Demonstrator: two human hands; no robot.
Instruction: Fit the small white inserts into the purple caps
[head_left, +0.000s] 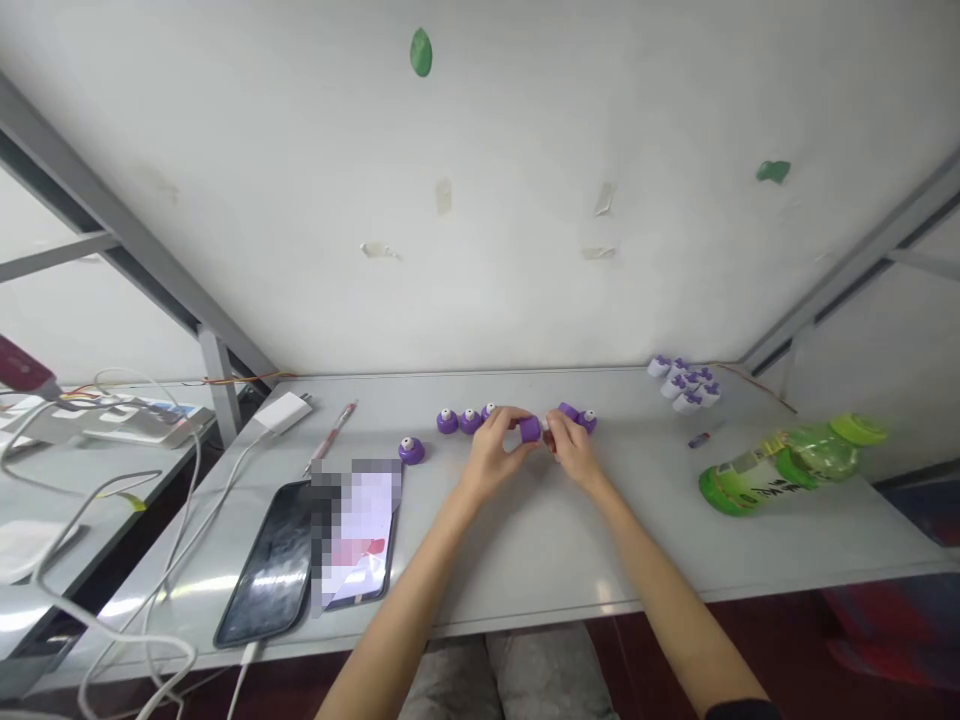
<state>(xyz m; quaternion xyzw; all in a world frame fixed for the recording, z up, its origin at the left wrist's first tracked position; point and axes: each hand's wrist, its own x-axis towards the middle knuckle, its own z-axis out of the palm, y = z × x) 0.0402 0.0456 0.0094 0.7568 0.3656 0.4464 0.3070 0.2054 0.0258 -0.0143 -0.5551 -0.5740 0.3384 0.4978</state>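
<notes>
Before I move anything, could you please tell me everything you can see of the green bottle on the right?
The green plastic bottle lies on its side on the pale tabletop, toward the right. Its translucent green body carries a label with dark lettering, and a brighter green disc shows at the far end. Only the tabletop touches it.

A purple plastic cap (530, 429), held sideways, beside domed purple caps (448, 421).
</notes>
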